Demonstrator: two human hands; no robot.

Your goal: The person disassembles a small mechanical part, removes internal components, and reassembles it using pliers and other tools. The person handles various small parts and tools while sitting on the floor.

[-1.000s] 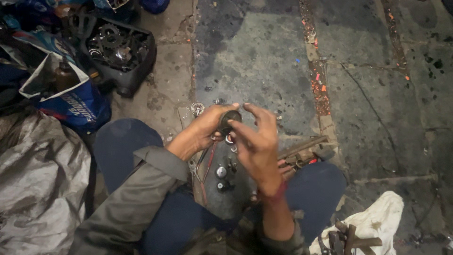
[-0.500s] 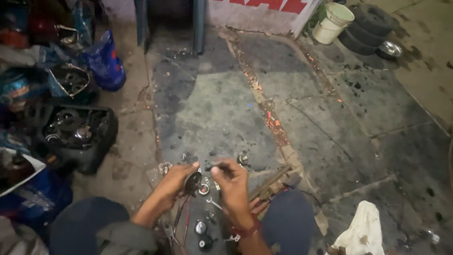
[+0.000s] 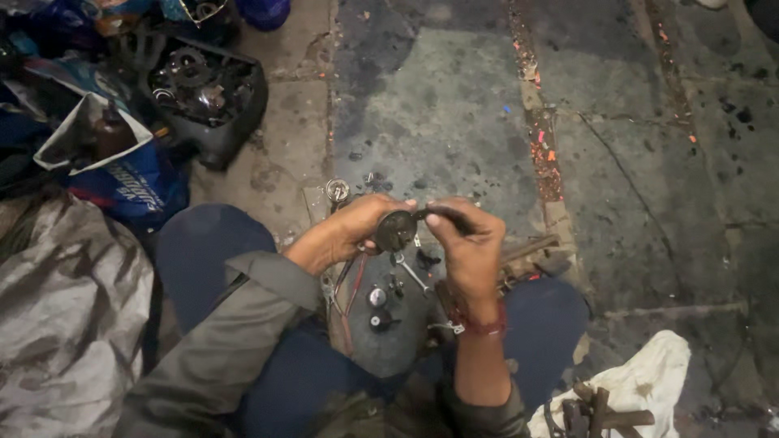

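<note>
the left hand (image 3: 349, 231) grips a small round dark metal part (image 3: 395, 230) while the right hand (image 3: 469, 247) has its fingers closed on a thin tool (image 3: 442, 212) at the part's edge. it looks like fitting or prying work; the next move calls for a steady hold and careful pressure.

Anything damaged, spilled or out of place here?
Nothing spilled that I can tell. The floor is cracked and stained, with orange flecks along a seam. Small parts lie loose by the knees. Left hand and right hand hold a dark round part normally.

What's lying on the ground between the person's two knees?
In the head view, a grey slab lies between the knees, with a spanner and small round metal parts on it.
</note>
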